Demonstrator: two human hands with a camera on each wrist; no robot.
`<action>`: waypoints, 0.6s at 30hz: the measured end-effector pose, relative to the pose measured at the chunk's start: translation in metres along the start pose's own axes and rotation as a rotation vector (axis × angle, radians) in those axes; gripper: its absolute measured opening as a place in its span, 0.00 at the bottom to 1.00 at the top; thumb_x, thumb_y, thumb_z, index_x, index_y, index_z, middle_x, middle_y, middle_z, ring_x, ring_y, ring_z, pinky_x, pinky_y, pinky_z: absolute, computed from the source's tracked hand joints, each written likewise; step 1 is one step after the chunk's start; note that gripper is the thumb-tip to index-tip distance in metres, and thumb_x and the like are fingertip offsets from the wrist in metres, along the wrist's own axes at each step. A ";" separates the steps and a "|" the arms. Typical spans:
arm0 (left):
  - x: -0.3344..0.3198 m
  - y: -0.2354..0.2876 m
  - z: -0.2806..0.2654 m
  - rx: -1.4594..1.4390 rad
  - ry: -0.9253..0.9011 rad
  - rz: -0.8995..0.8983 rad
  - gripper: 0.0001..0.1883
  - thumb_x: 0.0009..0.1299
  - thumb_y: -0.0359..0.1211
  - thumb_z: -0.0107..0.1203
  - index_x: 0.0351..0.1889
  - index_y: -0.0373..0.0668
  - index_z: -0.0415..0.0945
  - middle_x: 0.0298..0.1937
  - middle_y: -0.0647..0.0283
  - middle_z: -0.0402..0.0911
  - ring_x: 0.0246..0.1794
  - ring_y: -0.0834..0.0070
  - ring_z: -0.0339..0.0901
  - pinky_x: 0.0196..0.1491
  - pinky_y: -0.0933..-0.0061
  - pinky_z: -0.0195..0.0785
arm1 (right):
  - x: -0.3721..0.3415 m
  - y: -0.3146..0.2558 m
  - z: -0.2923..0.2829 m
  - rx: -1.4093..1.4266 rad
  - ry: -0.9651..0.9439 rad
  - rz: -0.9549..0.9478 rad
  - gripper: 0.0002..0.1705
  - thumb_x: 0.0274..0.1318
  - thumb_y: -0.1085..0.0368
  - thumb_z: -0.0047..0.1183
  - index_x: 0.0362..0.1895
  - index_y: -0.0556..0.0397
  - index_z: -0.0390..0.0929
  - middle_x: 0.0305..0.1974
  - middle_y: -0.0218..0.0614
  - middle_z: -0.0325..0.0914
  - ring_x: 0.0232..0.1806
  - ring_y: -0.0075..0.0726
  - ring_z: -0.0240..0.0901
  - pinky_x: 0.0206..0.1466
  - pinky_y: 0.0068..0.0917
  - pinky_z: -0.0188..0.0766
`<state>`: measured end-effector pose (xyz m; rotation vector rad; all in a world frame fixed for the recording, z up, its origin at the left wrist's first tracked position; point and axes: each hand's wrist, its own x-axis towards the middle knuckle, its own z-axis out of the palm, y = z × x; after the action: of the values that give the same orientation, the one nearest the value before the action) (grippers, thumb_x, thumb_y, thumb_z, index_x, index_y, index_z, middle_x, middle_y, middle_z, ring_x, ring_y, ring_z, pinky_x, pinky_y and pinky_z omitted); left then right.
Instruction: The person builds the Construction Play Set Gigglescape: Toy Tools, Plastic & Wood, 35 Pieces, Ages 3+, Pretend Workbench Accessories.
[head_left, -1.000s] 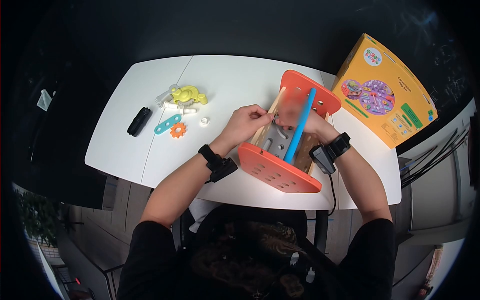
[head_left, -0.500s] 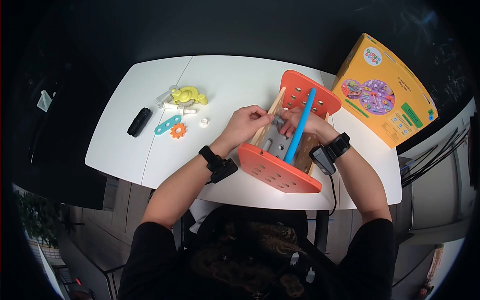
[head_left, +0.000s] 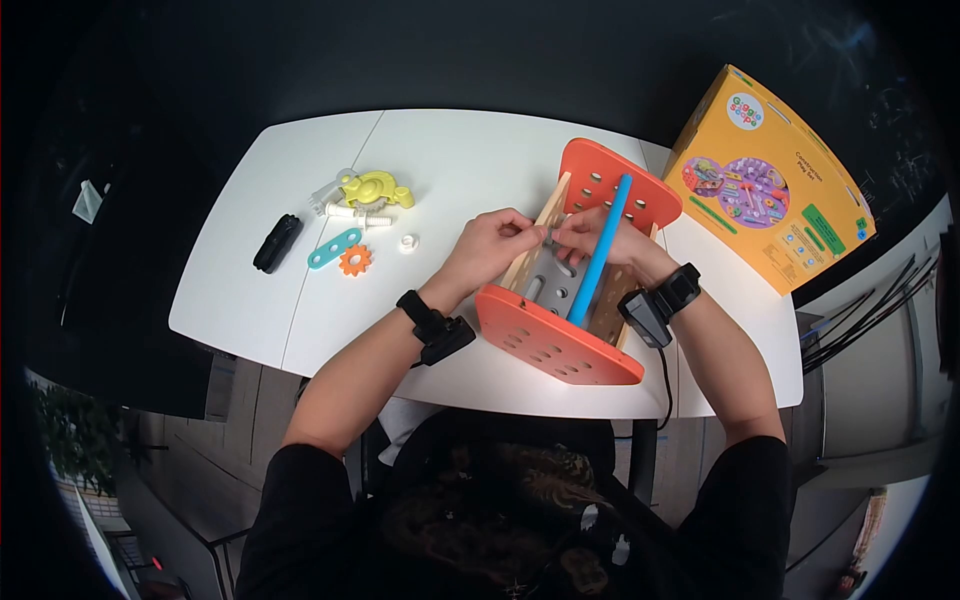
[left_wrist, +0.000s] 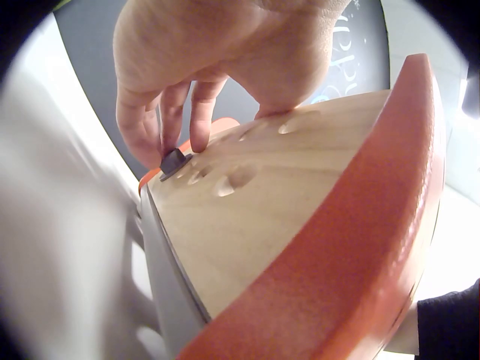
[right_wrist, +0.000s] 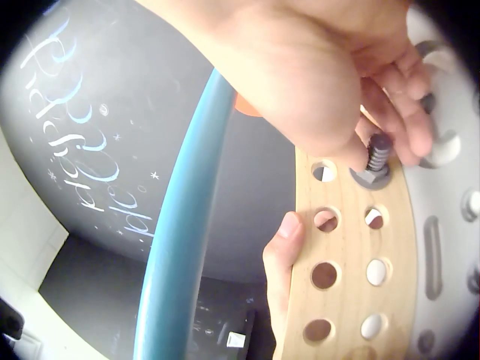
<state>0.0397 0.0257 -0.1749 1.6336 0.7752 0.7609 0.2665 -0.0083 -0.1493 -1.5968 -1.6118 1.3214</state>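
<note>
The toy workbench has a wooden side panel (head_left: pixel 522 268) (left_wrist: pixel 247 217) with holes, between orange end plates (head_left: pixel 560 340). A dark bolt head (left_wrist: pixel 175 162) lies against the panel's outer face, under the fingertips of the left hand (head_left: pixel 490 248) (left_wrist: pixel 225 52). That hand's thumb (right_wrist: pixel 285 240) bends over the panel's edge onto the inner face. Inside, the bolt's threaded end (right_wrist: pixel 380 150) sticks out through a grey nut (right_wrist: pixel 370 178). The right hand (head_left: pixel 610 242) (right_wrist: pixel 315 75) has its thumb and fingers round the nut and thread; their exact contact is partly hidden.
A blue bar (head_left: pixel 600 250) crosses the workbench beside the right hand. Leftward on the table (head_left: pixel 240 300) lie a yellow-green toy (head_left: pixel 376 188), white screw, teal strip (head_left: pixel 335 249), orange gear (head_left: pixel 355 261), white nut and black case (head_left: pixel 278 244). A yellow box (head_left: pixel 770 190) stands at right.
The right fingers, blurred a second ago and then lower beside the grey piece, have moved up and close round it at the panel. The left hand keeps its place.
</note>
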 end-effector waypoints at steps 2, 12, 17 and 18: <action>0.000 -0.001 0.000 -0.011 0.014 0.014 0.17 0.71 0.41 0.63 0.44 0.34 0.83 0.39 0.57 0.88 0.40 0.76 0.84 0.47 0.74 0.75 | 0.001 -0.002 0.000 -0.075 -0.007 0.032 0.15 0.70 0.57 0.56 0.40 0.57 0.81 0.32 0.35 0.84 0.30 0.24 0.80 0.37 0.21 0.79; 0.002 -0.004 0.001 -0.041 0.016 0.022 0.17 0.72 0.41 0.63 0.43 0.33 0.83 0.38 0.57 0.88 0.39 0.77 0.83 0.46 0.75 0.75 | 0.011 0.005 -0.001 0.016 -0.102 0.181 0.25 0.78 0.51 0.39 0.41 0.59 0.80 0.32 0.35 0.83 0.30 0.25 0.79 0.39 0.23 0.79; 0.000 -0.001 0.001 -0.034 0.018 0.010 0.17 0.71 0.41 0.63 0.43 0.34 0.83 0.37 0.58 0.87 0.39 0.78 0.83 0.45 0.76 0.74 | 0.013 0.007 -0.003 0.048 -0.119 0.197 0.25 0.78 0.50 0.41 0.40 0.57 0.80 0.32 0.34 0.83 0.30 0.25 0.80 0.37 0.22 0.77; 0.000 -0.001 0.001 -0.028 0.022 0.008 0.17 0.71 0.41 0.63 0.43 0.34 0.83 0.37 0.58 0.87 0.39 0.78 0.83 0.45 0.75 0.74 | 0.009 0.005 -0.001 0.066 -0.059 0.188 0.23 0.76 0.50 0.44 0.40 0.56 0.80 0.32 0.34 0.83 0.30 0.25 0.80 0.37 0.21 0.77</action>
<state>0.0407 0.0257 -0.1761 1.6067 0.7702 0.7934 0.2676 0.0000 -0.1560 -1.7176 -1.4646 1.5148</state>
